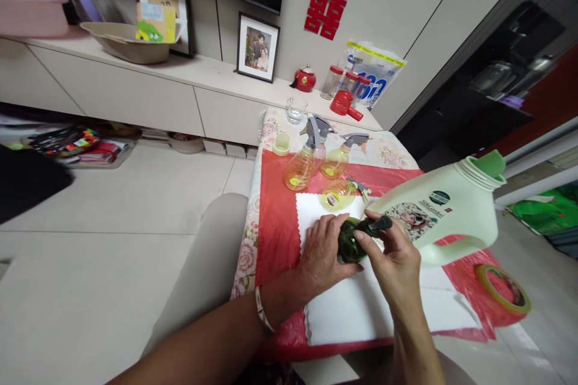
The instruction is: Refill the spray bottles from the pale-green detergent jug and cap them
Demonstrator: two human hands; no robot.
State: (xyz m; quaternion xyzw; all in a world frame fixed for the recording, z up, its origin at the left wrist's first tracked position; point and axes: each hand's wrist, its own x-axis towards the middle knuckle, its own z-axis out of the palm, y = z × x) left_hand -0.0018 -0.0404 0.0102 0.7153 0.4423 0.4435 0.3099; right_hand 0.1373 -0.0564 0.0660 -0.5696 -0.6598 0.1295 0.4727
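Note:
My left hand (pixel 323 246) is wrapped round the body of a small dark green spray bottle (pixel 351 245) above a white cloth (pixel 343 307). The fingers of my right hand (pixel 395 258) are closed on the bottle's dark trigger head (pixel 377 225). Just behind lies a yellow spray bottle (pixel 338 194) on its side. Two more yellow spray bottles with grey trigger heads (pixel 301 165) (pixel 336 159) stand farther back on the red table cover (pixel 275 216).
A large pale green detergent jug (pixel 447 210) stands right of my hands. A roll of tape (pixel 502 287) lies at the table's right edge. A small green lid (pixel 281 143) and a glass (pixel 295 111) sit at the far end. A low cabinet (pixel 149 90) runs along the wall.

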